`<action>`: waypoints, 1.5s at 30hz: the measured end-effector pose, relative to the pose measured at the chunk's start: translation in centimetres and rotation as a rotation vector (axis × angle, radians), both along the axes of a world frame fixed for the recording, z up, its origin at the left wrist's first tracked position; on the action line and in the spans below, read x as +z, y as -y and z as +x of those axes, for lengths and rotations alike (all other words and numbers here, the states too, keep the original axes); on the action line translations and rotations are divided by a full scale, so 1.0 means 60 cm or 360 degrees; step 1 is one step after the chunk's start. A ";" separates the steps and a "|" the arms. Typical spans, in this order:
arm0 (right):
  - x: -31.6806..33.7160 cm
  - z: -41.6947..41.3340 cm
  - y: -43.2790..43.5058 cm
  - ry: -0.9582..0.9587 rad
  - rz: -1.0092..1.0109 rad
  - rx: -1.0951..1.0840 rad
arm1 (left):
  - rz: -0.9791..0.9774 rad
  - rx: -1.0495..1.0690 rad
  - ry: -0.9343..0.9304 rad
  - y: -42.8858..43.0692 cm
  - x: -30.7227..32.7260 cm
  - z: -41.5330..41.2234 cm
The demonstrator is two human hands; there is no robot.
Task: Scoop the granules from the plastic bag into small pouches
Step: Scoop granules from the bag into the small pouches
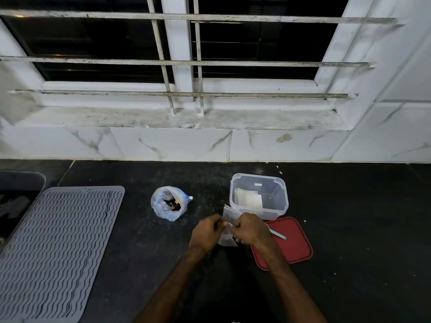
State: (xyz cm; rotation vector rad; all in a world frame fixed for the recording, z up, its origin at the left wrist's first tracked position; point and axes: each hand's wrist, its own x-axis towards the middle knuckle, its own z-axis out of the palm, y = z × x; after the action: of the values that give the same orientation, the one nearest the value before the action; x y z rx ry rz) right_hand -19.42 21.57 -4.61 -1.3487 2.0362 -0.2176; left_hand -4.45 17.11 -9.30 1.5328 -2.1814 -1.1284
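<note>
Just in front of the clear container (283,198), the left hand (206,231) and right hand (250,229) pinch a small pouch (229,213) between curled fingers. The plastic bag (169,203) of granules stands left of the container; an uneven tug could tear the pouch.

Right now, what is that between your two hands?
A small white pouch, held from either side by the left hand and the right hand, above the dark counter. The head view shows it.

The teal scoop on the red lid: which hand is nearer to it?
Right. The right hand sits beside the teal scoop; the left hand is farther left, beyond the pouch.
</note>
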 end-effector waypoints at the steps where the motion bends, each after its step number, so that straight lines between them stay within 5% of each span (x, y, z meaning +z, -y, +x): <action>1: 0.000 -0.001 -0.001 0.0014 0.0009 -0.0011 | 0.0006 -0.0044 0.0008 0.002 -0.001 -0.005; 10: 0.004 -0.058 -0.019 0.0118 -0.0042 -0.0182 | -0.0025 0.0007 -0.0154 0.021 0.004 -0.023; 22: -0.081 -0.146 -0.069 -0.0381 -0.0077 -0.0434 | 0.0065 0.0092 -0.0203 0.010 0.003 -0.011; 34: -0.071 -0.117 -0.071 -0.0640 -0.0004 -0.0450 | -0.0144 -0.0331 0.0352 -0.059 -0.018 -0.048; 45: -0.048 -0.102 -0.060 -0.0466 -0.0222 -0.0313 | 0.0012 0.0237 -0.0236 -0.038 -0.026 -0.017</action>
State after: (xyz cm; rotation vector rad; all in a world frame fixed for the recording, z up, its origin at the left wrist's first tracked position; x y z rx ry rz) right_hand -25.53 25.20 -7.48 -1.3253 2.4425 -0.2665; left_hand -5.48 19.38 -10.85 1.5341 -1.9356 -1.1638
